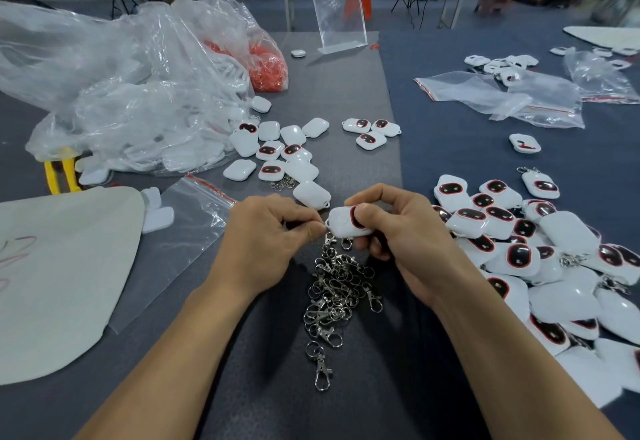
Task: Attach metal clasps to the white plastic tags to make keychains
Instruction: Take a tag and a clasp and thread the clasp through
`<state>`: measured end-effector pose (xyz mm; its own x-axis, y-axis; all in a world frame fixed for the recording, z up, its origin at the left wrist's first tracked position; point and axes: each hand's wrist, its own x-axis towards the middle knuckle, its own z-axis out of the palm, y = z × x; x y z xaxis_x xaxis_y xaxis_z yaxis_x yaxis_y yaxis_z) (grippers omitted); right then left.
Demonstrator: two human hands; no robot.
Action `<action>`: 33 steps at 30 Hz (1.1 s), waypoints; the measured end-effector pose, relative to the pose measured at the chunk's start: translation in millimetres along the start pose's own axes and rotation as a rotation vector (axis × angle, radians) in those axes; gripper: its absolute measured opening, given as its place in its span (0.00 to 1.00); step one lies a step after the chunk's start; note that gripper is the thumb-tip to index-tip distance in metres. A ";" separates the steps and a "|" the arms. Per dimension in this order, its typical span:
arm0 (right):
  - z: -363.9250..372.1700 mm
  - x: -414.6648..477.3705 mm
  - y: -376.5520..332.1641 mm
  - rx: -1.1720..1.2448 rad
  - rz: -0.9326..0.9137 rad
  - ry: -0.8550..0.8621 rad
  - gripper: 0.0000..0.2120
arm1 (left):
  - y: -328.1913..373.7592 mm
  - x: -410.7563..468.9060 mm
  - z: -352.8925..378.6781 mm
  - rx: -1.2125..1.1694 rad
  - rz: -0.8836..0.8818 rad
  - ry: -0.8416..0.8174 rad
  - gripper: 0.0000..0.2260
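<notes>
- A large clear bag (131, 100) slumps at the tabletop's left edge, packed with white tags; its mouth spills loose tags (277, 152) toward the centre.
- Behind it, a second clear bag (266, 65) holds orange pieces too small to identify.
- Crumpled zip bags (502, 96) lie toward the far right corner; their contents cannot be made out. Another zip bag (180, 231) lies flat near the left hand.
- At the centre, near the front edge, the right hand (391, 231) grips a tag (341, 223), thumb pressed on its dark, red-rimmed face.
- The tag's long axis runs left to right, its loop end pointing left.
- The left hand (263, 235) pinches a clasp (328, 235) at that loop, fingers curled tight.
- A heap of metal clasps (332, 287) sits on the tabletop directly below the hands, trailing toward the front edge.
- Tags with clasps fitted (554, 266) pile up along the right edge.
- Three tags (372, 129) rest apart, beyond the hands.
- Yellow pliers (60, 172) lie by the left edge, beside the large bag.
</notes>
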<state>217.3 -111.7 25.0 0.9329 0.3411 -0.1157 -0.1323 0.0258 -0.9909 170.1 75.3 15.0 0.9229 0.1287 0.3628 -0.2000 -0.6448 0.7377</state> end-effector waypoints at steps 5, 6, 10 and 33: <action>6.5 -2.1 3.5 -0.071 -0.057 0.014 0.06 | 0.9 -3.7 -1.5 0.215 0.133 -0.041 0.03; 6.6 -2.1 3.1 -0.041 -0.053 0.017 0.07 | 1.7 -3.8 -1.1 0.215 0.129 -0.004 0.02; 3.4 -2.5 -1.0 0.120 0.018 -0.015 0.09 | 5.5 -0.9 2.0 -0.188 -0.141 0.060 0.09; 15.0 -5.1 2.2 0.096 -0.109 0.082 0.11 | 12.2 -5.0 7.7 0.300 0.199 0.194 0.03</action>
<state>207.2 -99.3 24.4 0.9671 0.2537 -0.0173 -0.0569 0.1495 -0.9871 165.6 61.0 17.9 0.7911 0.1000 0.6035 -0.2376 -0.8588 0.4539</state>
